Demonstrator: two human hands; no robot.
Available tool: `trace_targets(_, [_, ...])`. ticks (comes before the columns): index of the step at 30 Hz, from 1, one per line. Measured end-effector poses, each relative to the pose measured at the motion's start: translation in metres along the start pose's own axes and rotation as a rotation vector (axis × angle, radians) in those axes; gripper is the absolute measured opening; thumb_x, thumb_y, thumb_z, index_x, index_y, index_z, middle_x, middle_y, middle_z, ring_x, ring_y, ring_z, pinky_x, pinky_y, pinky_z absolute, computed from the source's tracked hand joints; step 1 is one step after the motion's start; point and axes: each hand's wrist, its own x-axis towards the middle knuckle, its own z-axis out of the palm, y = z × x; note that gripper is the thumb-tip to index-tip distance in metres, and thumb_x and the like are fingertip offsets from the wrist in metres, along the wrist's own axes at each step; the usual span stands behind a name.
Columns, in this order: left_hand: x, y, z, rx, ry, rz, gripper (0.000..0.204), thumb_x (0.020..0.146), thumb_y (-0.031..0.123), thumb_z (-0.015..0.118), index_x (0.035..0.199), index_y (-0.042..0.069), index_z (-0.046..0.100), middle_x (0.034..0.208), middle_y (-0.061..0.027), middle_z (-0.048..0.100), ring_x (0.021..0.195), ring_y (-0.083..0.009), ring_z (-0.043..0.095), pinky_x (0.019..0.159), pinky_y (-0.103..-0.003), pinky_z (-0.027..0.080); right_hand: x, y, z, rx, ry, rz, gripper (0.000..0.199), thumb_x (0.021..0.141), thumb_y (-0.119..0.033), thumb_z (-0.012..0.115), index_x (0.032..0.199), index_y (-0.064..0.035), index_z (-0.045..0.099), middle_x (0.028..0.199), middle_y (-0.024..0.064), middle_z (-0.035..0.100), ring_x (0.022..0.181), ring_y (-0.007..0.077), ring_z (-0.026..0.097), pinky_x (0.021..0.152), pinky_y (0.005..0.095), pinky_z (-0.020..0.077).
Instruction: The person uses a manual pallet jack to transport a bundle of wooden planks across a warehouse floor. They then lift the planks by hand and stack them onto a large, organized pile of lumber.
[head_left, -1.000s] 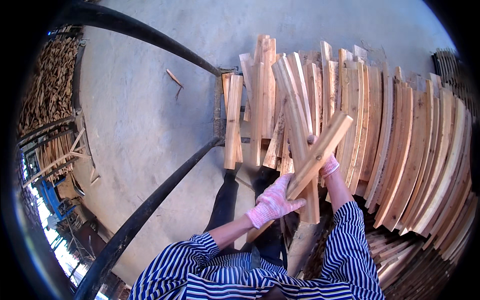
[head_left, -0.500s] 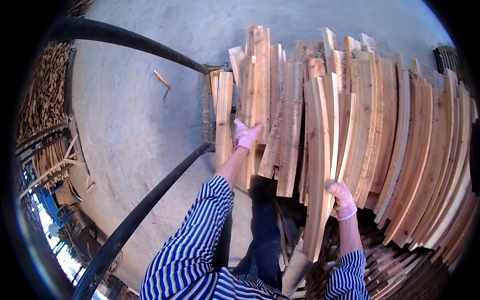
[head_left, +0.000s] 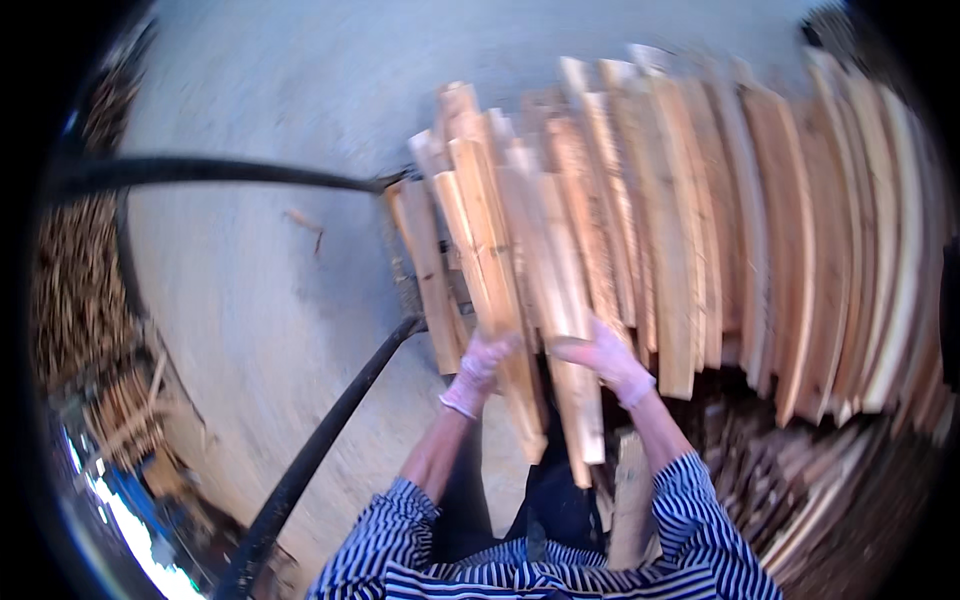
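My left hand (head_left: 484, 370), in a pale pink work glove, is closed around the near part of a light wooden plank (head_left: 487, 262). Facing it, my right hand (head_left: 608, 362), gloved the same way, grips another wooden plank (head_left: 540, 265), its thumb across the top. Both planks point away from me, and their near ends stick out past the stack toward my legs. Between the two hands is a narrow dark gap. Motion blurs the fingers, and their undersides are hidden by the wood.
A long row of planks (head_left: 760, 230) extends right. Two black bars (head_left: 330, 440) reach in from the left to the stack's edge. Thin wooden strips (head_left: 730, 480) lie low at right. Bundled wood (head_left: 80, 290) lines the far left. A scrap of wood (head_left: 305, 222) lies on the concrete floor (head_left: 260, 270).
My right hand has moved left, away from the planks it was at, onto ones beside my left hand. The left hand has slid nearer to me. The view has turned.
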Motion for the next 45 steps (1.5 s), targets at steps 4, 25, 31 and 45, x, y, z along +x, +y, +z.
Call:
trace_targets(4, [-0.028, 0.000, 0.025, -0.121, -0.192, -0.045, 0.060, 0.100, 0.028, 0.065, 0.146, -0.005, 0.045, 0.138, -0.0169, 0.061, 0.126, -0.0237, 0.061, 0.108, -0.037, 0.050, -0.035, -0.032, 0.022, -0.444, 0.202, -0.104, 0.104, 0.074, -0.041, 0.086, 0.151, 0.0101, 0.036, 0.141, 0.0280, 0.057, 0.129, 0.0335, 0.058, 0.106, 0.0379, 0.0489])
trace_targets(25, [-0.179, 0.070, 0.178, 0.396, -0.753, 0.044, 0.070, 0.074, 0.023, 0.078, 0.135, -0.001, 0.055, 0.129, -0.0136, 0.060, 0.116, -0.0300, 0.061, 0.103, -0.045, 0.051, -0.346, 0.026, 0.044, 0.185, 0.826, -0.711, 0.110, 0.067, -0.057, 0.090, 0.151, -0.0099, 0.037, 0.133, 0.0187, 0.061, 0.129, 0.0356, 0.059, 0.105, 0.0408, 0.0477])
trace_targets(31, [-0.235, 0.057, 0.270, 0.424, -0.959, 0.082, 0.086, 0.070, 0.030, 0.086, 0.143, 0.001, 0.051, 0.122, -0.0076, 0.066, 0.108, -0.0233, 0.065, 0.102, -0.041, 0.052, -0.423, 0.027, 0.028, 0.048, 1.129, -0.638, 0.104, 0.070, -0.041, 0.093, 0.151, -0.0131, 0.035, 0.132, 0.0144, 0.061, 0.126, 0.0294, 0.061, 0.103, 0.0356, 0.0493])
trace_targets(45, [-0.326, -0.018, 0.646, 0.599, -1.647, 1.404, 0.023, 0.091, 0.022, 0.073, 0.111, 0.011, 0.074, 0.101, -0.0061, 0.076, 0.091, -0.0191, 0.074, 0.082, -0.035, 0.061, -0.659, 0.029, -0.209, 0.518, 0.688, -1.491, 0.118, 0.060, -0.013, 0.099, 0.153, -0.0110, 0.027, 0.143, 0.0044, 0.051, 0.137, 0.0163, 0.043, 0.124, 0.0387, 0.0314])
